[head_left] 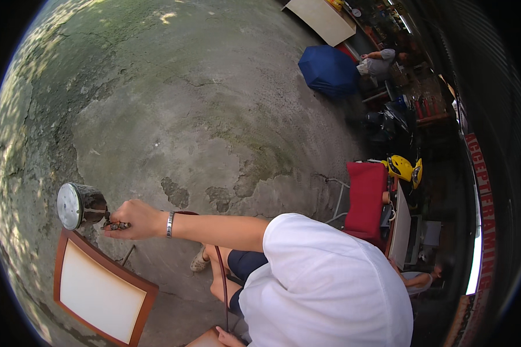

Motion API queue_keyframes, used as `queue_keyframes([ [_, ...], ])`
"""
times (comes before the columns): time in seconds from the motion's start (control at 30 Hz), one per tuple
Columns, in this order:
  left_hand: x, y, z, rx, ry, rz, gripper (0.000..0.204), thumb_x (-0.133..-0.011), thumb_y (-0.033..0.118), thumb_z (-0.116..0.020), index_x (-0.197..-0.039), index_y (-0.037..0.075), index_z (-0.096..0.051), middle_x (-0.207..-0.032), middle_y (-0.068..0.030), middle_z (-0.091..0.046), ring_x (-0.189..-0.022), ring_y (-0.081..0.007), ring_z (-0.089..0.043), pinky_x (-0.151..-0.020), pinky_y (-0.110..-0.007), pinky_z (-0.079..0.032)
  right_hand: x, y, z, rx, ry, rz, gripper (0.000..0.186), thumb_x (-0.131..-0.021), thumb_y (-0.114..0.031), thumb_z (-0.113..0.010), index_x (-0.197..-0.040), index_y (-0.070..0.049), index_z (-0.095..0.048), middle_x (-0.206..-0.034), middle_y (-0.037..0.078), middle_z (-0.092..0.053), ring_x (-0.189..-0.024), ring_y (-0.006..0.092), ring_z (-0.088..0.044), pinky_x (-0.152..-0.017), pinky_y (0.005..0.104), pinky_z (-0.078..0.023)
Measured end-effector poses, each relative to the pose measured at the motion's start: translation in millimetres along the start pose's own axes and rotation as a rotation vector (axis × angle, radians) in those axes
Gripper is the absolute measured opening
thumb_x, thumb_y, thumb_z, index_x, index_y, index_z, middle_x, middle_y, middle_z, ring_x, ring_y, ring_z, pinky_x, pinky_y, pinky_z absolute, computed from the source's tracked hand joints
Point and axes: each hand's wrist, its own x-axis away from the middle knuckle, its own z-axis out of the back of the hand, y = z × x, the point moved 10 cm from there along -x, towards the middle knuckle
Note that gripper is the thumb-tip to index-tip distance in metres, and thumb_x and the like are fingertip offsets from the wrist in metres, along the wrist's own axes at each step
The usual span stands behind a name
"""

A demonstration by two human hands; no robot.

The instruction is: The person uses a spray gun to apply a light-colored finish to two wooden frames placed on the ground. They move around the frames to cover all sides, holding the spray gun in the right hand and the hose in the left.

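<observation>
Arm (226,228) outstretched, the right hand (134,220) grips a spray gun (90,203); left hand (230,339) at a hose (223,274), grip unclear.

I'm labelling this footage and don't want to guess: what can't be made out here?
All in the head view:
- Tool: grip hidden by the right hand.
- Left hand: cut off by the lower edge; its hold on the hose is unclear.
- Metal cup: inside hidden by its own shell.
- Framed panel: bottom corner cut by the lower edge.

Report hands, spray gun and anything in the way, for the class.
Right hand gripping spray gun. Left hand at hose, grip unclear. Brown-framed panel close to gun. Hose passing leg.
</observation>
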Motion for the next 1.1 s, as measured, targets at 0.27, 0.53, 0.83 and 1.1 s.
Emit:
queue_keyframes([
  [0.27, 22, 105, 14, -0.211, -0.056, -0.302, 0.083, -0.104, 0.061, -0.056, -0.063, -0.011, -0.058, -0.049, -0.0192, -0.047, -0.046, -0.032, -0.044, -0.051, -0.049, -0.037, 112, -32, 173, -0.079, 0.225, -0.16, 0.03, -0.096, -0.036, -0.076, -0.094, -0.006, -0.08, -0.073, 0.012, -0.072, -0.063, 0.0273, -0.069, -0.061, 0.0386, -0.053],
  [0.53, 100, 266, 9, -0.434, -0.141, -0.738, 0.083, -0.104, 0.061, -0.056, -0.064, -0.011, -0.059, -0.05, -0.0207, -0.048, -0.047, -0.0334, -0.046, -0.052, -0.05, -0.038, 292, -91, 364, 0.009, 0.56, -0.229, 0.033, -0.098, -0.04, -0.073, -0.094, -0.008, -0.08, -0.075, 0.013, -0.073, -0.067, 0.0323, -0.071, -0.063, 0.0428, -0.054],
  [0.83, 275, 415, -65, -0.703, -0.345, -1.171, 0.083, -0.103, 0.062, -0.057, -0.065, -0.012, -0.06, -0.051, -0.0224, -0.05, -0.048, -0.0349, -0.047, -0.053, -0.051, -0.039, 530, -150, 518, 0.133, 0.874, -0.438, 0.04, -0.101, -0.048, -0.069, -0.095, -0.009, -0.08, -0.07, 0.011, -0.07, -0.062, 0.0309, -0.069, -0.061, 0.0413, -0.052],
  [1.1, 456, 384, -208, -0.956, -0.529, -1.379, 0.083, -0.103, 0.062, -0.057, -0.065, -0.012, -0.06, -0.052, -0.0239, -0.051, -0.049, -0.0362, -0.049, -0.054, -0.052, -0.04, 747, -198, 581, 0.223, 1.094, -0.516, 0.041, -0.1, -0.049, -0.069, -0.094, -0.01, -0.08, -0.068, 0.013, -0.069, -0.062, 0.0313, -0.069, -0.06, 0.0425, -0.052],
])
